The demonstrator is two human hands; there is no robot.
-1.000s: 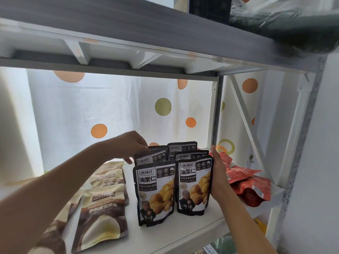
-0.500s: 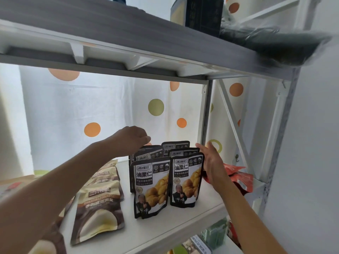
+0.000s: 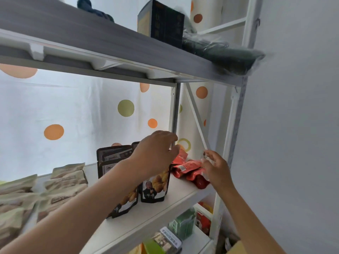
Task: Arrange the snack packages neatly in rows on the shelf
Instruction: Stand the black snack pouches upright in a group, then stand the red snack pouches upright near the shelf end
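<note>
With our left hand (image 3: pixel 156 153) reaching loose-fingered over the standing black packages (image 3: pixel 117 156) and our right hand's (image 3: pixel 216 167) fingers touching the jumbled red packages (image 3: pixel 189 166) just beneath them on the shelf (image 3: pixel 176 197), lifting one pouch seemed wisest.

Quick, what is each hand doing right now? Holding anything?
Left hand: reaching over the black packages toward the red packages, fingers curled; any grip cannot be told.
Right hand: fingers relaxed, touching the red packages, gripping nothing.
</note>
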